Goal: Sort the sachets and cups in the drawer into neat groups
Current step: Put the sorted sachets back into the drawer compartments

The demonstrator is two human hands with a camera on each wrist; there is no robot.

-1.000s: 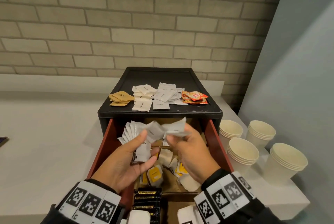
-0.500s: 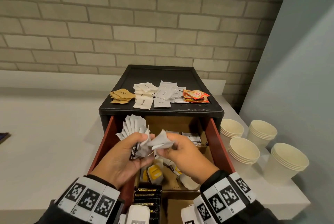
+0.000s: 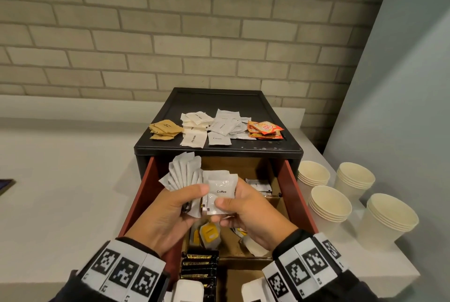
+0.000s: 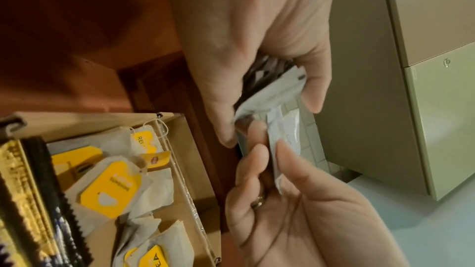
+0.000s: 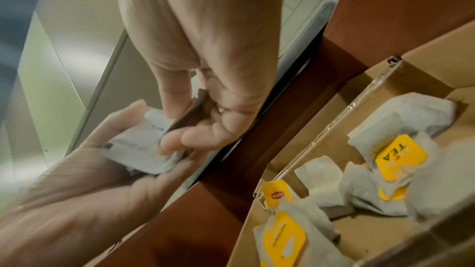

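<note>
Brick wall behind, white desk [image 3: 60, 199] below: sorting stood about half done. On the cabinet top [image 3: 267, 148] lay four sachet groups; cup stacks [image 3: 328, 206] waited beside it. My left hand [image 3: 165, 214] gripped fanned white sachets [image 3: 182, 172], my right hand [image 3: 250, 211] pinched the coffee sachet [image 3: 222, 192] over the drawer [image 3: 295, 194], where tea bags [image 3: 209, 234] lay loose, unsorted.

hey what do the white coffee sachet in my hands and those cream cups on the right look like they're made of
The white "Coffee" sachet looks like glossy plastic or foil-lined film: it shows shiny highlights and crinkles. The cream stacked cups look like matte paper, with thin rolled rims and no shine.
</note>
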